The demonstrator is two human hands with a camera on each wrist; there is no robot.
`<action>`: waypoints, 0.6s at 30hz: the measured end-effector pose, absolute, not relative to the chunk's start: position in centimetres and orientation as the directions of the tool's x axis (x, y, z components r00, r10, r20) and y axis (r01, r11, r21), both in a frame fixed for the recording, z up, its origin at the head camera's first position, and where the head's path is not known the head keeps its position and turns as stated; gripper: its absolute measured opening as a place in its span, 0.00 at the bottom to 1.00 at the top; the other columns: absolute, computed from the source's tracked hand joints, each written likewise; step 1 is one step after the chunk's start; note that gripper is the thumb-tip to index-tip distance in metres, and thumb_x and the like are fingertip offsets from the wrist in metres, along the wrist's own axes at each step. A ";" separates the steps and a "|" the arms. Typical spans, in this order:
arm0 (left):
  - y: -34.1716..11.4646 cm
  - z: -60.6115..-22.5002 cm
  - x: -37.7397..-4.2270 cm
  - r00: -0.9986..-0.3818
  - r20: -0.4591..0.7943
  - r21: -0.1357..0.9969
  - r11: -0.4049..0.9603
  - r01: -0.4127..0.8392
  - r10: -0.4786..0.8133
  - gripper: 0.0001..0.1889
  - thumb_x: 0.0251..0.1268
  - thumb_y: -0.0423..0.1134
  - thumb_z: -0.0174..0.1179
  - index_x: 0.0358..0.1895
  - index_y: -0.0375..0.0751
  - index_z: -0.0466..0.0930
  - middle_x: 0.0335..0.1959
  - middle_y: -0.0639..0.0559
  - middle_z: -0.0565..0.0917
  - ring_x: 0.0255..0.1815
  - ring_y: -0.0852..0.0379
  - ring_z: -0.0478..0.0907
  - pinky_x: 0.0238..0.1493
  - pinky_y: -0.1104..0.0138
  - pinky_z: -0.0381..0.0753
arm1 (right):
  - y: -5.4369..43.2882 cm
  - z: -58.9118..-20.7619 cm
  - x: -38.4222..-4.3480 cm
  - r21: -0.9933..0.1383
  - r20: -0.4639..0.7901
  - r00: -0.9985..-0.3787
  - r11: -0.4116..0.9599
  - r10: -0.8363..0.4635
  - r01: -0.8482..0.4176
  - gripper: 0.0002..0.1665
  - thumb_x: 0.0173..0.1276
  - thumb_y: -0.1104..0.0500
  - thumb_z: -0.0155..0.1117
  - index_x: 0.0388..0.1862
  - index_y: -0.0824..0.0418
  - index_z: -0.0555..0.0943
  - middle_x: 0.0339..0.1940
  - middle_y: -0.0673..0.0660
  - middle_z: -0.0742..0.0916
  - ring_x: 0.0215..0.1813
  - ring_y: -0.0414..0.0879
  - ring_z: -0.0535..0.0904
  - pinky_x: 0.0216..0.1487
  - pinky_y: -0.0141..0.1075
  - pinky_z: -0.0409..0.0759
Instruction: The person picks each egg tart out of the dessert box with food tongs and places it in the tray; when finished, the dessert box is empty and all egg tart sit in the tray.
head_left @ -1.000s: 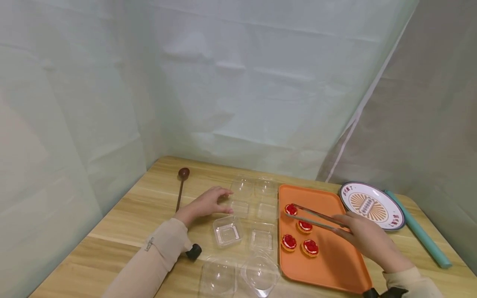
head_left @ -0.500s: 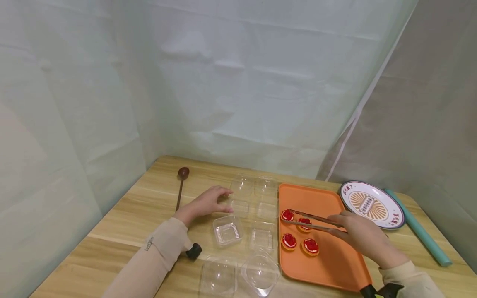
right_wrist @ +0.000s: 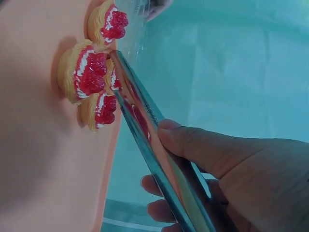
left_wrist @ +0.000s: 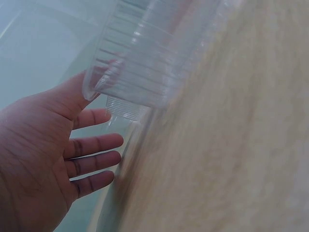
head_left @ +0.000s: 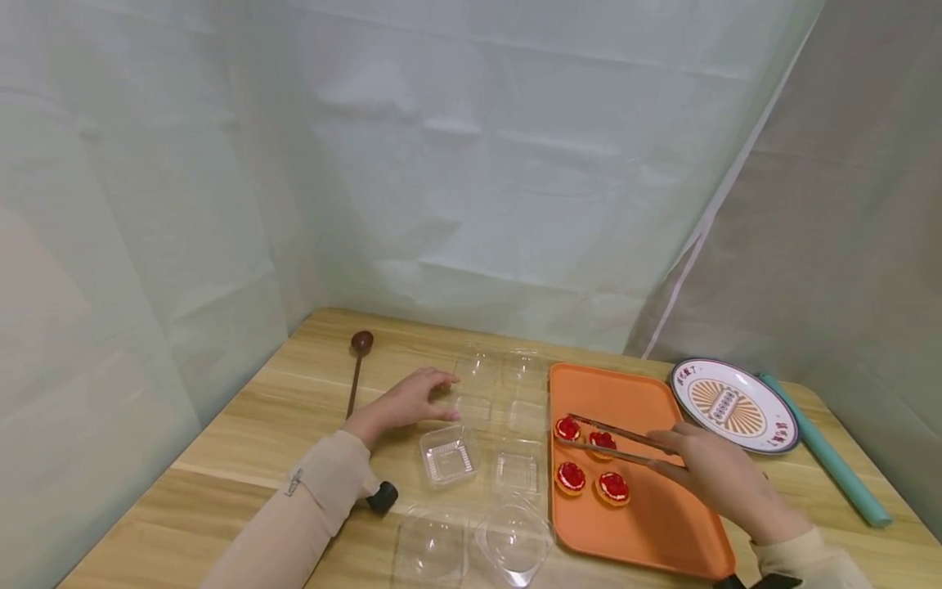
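My right hand (head_left: 717,474) grips a pair of metal tongs (right_wrist: 145,125) between thumb and fingers. The tips of the tongs lie on either side of the back left tart (head_left: 567,429); whether they press on it I cannot tell. Three more red-topped tarts lie close by on the orange tray (head_left: 655,523), one of them large in the right wrist view, the near tart (right_wrist: 84,72). My left hand (head_left: 415,398) has its fingers spread loosely, holding nothing. Just in front of it stands a clear plastic box (head_left: 450,456), whose ribbed side partly covers the thumb in the left wrist view.
Several clear boxes and lids spread between my arms, such as a clear lid (head_left: 513,540) at the front. A brown spoon (head_left: 361,343) lies at the left. Right of the tray are a patterned plate (head_left: 692,401) and a teal roll (head_left: 839,462). Cloth walls (head_left: 471,204) rise behind the table.
The tongs and the back left tart have shifted slightly left and towards me, mostly in the first half second. My left hand stays put.
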State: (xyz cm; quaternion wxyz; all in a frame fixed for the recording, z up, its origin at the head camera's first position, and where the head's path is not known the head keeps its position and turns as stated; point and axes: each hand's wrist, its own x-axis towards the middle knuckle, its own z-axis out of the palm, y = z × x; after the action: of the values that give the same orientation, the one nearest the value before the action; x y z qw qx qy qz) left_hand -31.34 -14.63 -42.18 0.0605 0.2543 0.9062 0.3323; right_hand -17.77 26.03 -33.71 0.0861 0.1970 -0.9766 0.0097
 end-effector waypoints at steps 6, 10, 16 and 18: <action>-14.6 -42.1 -31.2 -0.858 0.081 0.615 0.652 0.444 0.508 0.37 0.54 0.54 0.69 0.65 0.41 0.71 0.59 0.42 0.77 0.63 0.44 0.71 0.68 0.47 0.67 | 26.6 -34.7 -16.9 -0.018 0.223 -0.917 0.939 -0.332 -0.344 0.19 0.55 0.50 0.73 0.47 0.51 0.85 0.37 0.46 0.84 0.31 0.35 0.77 0.28 0.32 0.75; -14.6 -42.0 -31.1 -0.858 0.083 0.611 0.654 0.445 0.507 0.36 0.54 0.53 0.69 0.65 0.41 0.71 0.59 0.42 0.77 0.63 0.43 0.71 0.68 0.47 0.67 | 26.9 -35.2 -16.3 -0.083 0.275 -0.917 0.943 -0.289 -0.322 0.20 0.56 0.51 0.73 0.48 0.50 0.84 0.34 0.44 0.82 0.25 0.30 0.68 0.24 0.28 0.67; -14.6 -42.0 -31.1 -0.860 0.080 0.618 0.652 0.439 0.503 0.37 0.54 0.53 0.69 0.65 0.41 0.70 0.60 0.42 0.77 0.64 0.44 0.71 0.68 0.48 0.68 | 27.2 -36.2 -15.9 -0.137 0.387 -0.886 0.935 -0.254 -0.328 0.22 0.55 0.53 0.74 0.51 0.51 0.84 0.26 0.42 0.75 0.24 0.29 0.63 0.23 0.27 0.63; -14.6 -42.0 -31.1 -0.861 0.081 0.617 0.654 0.439 0.502 0.36 0.54 0.53 0.69 0.65 0.41 0.70 0.60 0.42 0.77 0.63 0.44 0.71 0.68 0.47 0.68 | 27.3 -36.6 -15.8 -0.145 0.435 -0.865 0.929 -0.250 -0.341 0.22 0.54 0.54 0.74 0.50 0.53 0.84 0.27 0.43 0.77 0.26 0.29 0.64 0.23 0.28 0.65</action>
State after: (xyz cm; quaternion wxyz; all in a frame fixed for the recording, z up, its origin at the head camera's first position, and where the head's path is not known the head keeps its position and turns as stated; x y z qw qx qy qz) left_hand -31.09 -14.62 -42.02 0.0484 0.2590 0.9080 0.3257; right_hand -15.82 27.25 -36.57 0.2091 0.1539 -0.9595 0.1092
